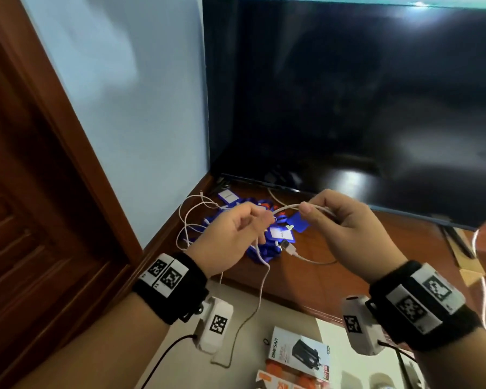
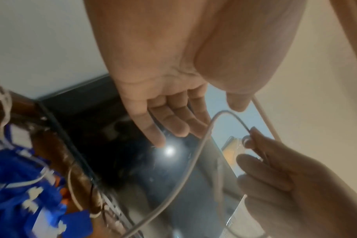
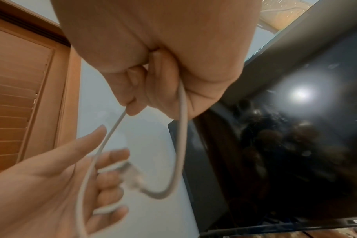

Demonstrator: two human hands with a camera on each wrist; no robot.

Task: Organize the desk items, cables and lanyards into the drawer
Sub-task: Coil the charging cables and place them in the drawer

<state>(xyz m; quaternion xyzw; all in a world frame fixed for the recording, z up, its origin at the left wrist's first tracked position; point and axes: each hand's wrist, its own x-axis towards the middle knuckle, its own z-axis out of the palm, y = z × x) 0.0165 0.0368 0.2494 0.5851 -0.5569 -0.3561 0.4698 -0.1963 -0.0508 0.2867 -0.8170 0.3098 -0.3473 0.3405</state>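
Note:
Both hands are raised over the wooden desk [image 1: 334,282] with a white cable [image 1: 288,206] stretched between them. My right hand [image 1: 309,209] pinches the cable between thumb and forefinger; in the right wrist view the cable [image 3: 182,122] runs out of its fist. My left hand [image 1: 260,223] holds the other part. There the cable [image 3: 88,170] is looped round its loosely curled fingers [image 3: 114,155], and a length hangs down toward the drawer [image 1: 286,313]. The cable's plug [image 1: 290,249] dangles below. A heap of blue lanyards [image 1: 267,245] lies on the desk under the hands.
A large dark screen [image 1: 348,94] stands at the back of the desk. A second thin white cable [image 1: 188,220] lies at the desk's left corner. The open drawer holds a charger box [image 1: 300,352] and orange packs [image 1: 286,381]. A wooden door [image 1: 26,192] is at the left.

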